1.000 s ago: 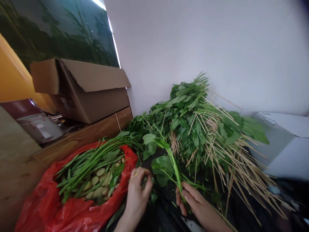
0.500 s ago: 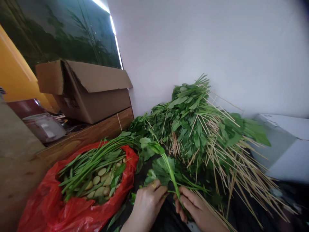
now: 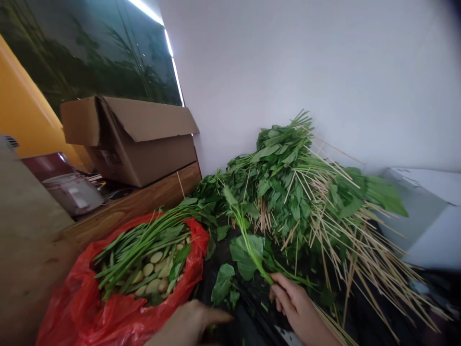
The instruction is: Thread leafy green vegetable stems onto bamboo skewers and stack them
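My right hand (image 3: 290,298), at the lower middle, is closed round the lower end of a leafy green stalk (image 3: 248,240), which tilts up and to the left. Blurred by motion, my left hand (image 3: 190,322) is low beside the red plastic bag (image 3: 72,302). One of its fingers stretches to the right, and I see nothing held in it; the other fingers are mostly hidden. Torn green leaves (image 3: 223,283) lie on the black sheet (image 3: 248,307) between my hands. Inside the bag are long green stems (image 3: 140,250) and pale round slices (image 3: 156,257).
A large heap of leafy greens and skewer-like sticks (image 3: 298,182) leans against the white wall (image 3: 281,57). An open cardboard box (image 3: 154,149) and a clear container (image 3: 75,192) stand on the wooden ledge (image 3: 151,197). At the right is a white box (image 3: 425,211).
My left hand has come away from the stalk, moving down and left toward the red bag. Leaves now show on the black sheet where it was. My right hand still holds the stalk.
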Action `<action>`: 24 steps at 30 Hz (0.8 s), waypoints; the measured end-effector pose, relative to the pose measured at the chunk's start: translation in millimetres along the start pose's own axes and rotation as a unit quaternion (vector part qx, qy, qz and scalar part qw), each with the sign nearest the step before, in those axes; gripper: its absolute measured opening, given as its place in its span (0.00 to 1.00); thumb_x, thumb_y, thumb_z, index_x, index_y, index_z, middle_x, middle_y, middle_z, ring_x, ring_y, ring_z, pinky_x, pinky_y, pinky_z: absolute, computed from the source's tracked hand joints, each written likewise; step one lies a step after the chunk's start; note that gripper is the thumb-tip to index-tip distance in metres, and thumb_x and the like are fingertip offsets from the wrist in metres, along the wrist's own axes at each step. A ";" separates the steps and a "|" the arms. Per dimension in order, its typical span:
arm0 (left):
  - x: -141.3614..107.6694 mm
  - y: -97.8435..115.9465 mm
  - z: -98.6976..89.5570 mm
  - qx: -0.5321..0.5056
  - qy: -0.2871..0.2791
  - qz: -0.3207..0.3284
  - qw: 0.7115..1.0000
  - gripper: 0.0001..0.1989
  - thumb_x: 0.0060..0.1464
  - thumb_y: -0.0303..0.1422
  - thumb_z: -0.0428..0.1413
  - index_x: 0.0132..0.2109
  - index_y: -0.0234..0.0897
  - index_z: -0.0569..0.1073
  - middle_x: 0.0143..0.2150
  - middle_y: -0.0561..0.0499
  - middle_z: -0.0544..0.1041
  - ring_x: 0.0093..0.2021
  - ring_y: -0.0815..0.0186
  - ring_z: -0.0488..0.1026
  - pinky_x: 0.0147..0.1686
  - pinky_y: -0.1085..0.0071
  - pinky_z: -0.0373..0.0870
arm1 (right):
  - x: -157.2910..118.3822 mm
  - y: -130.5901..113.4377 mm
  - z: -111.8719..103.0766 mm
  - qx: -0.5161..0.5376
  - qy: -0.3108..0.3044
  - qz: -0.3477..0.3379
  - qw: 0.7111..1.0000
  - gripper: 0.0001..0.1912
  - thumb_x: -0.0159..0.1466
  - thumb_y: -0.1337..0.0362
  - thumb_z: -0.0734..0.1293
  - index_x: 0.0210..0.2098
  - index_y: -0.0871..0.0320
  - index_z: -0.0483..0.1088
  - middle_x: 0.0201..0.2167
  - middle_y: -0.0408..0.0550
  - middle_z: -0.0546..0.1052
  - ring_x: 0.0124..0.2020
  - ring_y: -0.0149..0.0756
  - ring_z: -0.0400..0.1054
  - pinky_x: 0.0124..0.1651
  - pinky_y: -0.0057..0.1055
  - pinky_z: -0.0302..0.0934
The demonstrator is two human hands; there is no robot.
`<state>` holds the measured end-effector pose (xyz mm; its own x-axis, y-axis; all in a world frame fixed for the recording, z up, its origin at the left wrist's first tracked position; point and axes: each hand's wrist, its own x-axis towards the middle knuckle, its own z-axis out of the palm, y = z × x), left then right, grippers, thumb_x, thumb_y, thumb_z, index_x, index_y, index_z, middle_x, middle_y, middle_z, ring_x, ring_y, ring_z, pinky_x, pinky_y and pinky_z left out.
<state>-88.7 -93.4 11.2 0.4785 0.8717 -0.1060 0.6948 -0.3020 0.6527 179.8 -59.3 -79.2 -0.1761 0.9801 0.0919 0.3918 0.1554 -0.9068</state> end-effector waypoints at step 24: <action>142.2 29.3 18.9 0.293 0.276 0.276 0.873 0.15 0.59 0.25 0.50 0.50 0.43 0.72 0.39 0.50 0.73 0.32 0.68 0.72 0.27 0.77 0.65 | 8.9 -8.0 -9.8 0.359 -0.013 0.066 0.931 0.25 0.59 0.40 0.63 0.37 0.58 0.65 0.15 0.34 0.66 0.08 0.17 0.47 0.12 0.19 0.34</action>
<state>9.9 14.4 1.1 0.6083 0.5353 0.5860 0.6730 -0.7393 -0.0233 183.9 -50.7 -67.1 -0.1947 0.9800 -0.0411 -0.2922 -0.0980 -0.9513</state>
